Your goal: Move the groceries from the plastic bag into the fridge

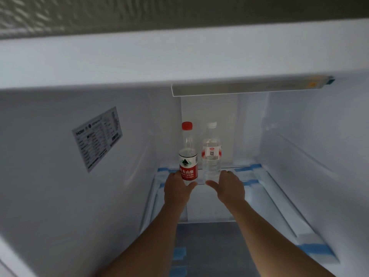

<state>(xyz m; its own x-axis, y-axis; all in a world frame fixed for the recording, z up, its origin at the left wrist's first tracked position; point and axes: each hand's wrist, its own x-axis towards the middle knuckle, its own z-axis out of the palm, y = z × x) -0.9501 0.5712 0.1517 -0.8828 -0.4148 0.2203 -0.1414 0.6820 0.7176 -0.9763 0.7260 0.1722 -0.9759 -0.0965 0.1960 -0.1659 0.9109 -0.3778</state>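
Inside the fridge, 2 upright water bottles stand side by side at the far middle of the glass shelf. The left hand wraps the base of the red-capped Nongfu Spring bottle, thumb curled across its front. The right hand closes the same way round the foot of the white-capped bottle.

Both seem filled, so probably fairly heavy for their size, with thin plastic walls that would give under a squeeze and may be slick (any condensation is too fine to see). The lower body, where each is held now, looks the steadiest place to take hold; the labelled waist would also serve.

The hands cover both bottle bottoms, so whether they rest on the shelf cannot be told. The plastic bag is out of view. The print on the rating sticker on the left wall is unreadable.
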